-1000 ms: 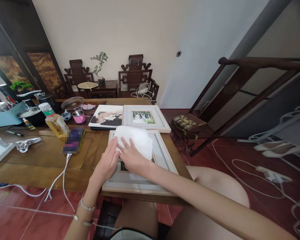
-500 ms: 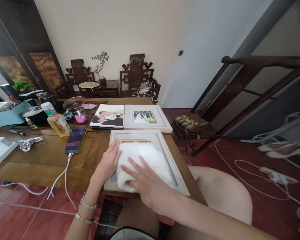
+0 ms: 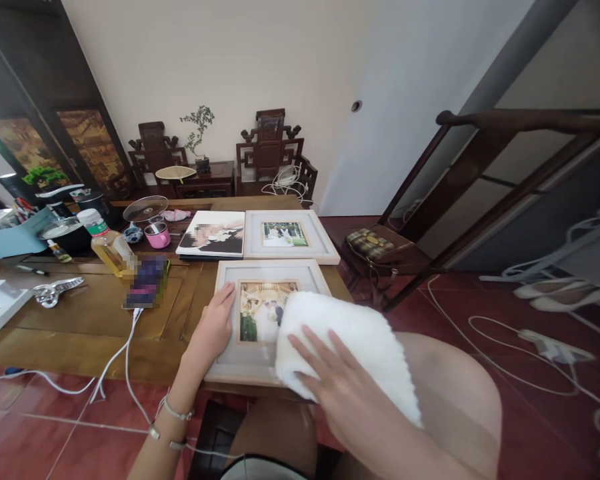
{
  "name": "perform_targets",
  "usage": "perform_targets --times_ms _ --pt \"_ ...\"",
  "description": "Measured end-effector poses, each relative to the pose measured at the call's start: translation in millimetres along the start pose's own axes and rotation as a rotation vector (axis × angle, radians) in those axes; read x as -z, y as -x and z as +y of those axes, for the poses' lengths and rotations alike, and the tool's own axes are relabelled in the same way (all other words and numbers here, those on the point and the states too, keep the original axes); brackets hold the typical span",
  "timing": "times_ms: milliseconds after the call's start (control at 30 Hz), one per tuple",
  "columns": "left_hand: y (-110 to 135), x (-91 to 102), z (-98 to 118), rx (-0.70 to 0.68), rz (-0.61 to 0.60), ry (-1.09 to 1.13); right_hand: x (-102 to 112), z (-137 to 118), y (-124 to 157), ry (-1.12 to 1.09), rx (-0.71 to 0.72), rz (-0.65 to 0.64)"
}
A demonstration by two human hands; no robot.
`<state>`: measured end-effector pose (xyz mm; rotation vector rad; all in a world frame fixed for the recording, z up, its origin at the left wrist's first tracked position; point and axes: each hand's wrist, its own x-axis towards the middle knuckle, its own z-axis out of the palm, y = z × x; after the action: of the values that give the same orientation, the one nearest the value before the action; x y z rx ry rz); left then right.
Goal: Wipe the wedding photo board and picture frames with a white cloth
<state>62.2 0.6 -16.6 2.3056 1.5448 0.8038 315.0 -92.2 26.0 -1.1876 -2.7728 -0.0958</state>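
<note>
A framed wedding photo (image 3: 267, 370) with a pale wood border and grey mat lies flat at the table's near edge. On its left border rests my left hand (image 3: 217, 319), fingers stretched out and flat. My right hand (image 3: 335, 373) holds a folded, fluffy white cloth (image 3: 347, 317), its fingers spread over the top and the thumb partly hidden. The cloth covers the frame's right part and hangs past its right edge. Behind lies a second framed photo (image 3: 325, 245), next to a white-edged photo panel (image 3: 217, 230) on a dark base.
To the left are a phone (image 3: 147, 283) on a white cable, a bottle of yellow liquid (image 3: 107, 243), a pink cup (image 3: 157, 235), a metal hair clip (image 3: 57, 290) and a power strip (image 3: 0, 310). A pale rounded seat (image 3: 455, 380) stands at the right.
My right hand has slid the white cloth to the right, uncovering the wedding photo. My left hand stays on the frame's left border.
</note>
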Motion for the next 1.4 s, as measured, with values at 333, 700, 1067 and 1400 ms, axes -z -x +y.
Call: perform_targets --times_ms 333,700,1067,1400 --pt "-2.1 4.3 -0.7 -0.002 -0.021 -0.001 5.8 -34.7 -40.8 -0.252 0.109 -0.086" --pt "0.5 10.2 8.0 0.001 -0.113 -0.018 7.0 30.7 7.0 -0.155 -0.069 0.108" --pt "-0.4 12.8 13.6 0.031 -0.078 -0.014 5.7 39.8 -154.4 -0.143 0.338 0.074" --pt "-2.1 12.1 12.4 0.006 -0.114 -0.033 1.7 38.9 -192.3 -0.021 0.255 0.059"
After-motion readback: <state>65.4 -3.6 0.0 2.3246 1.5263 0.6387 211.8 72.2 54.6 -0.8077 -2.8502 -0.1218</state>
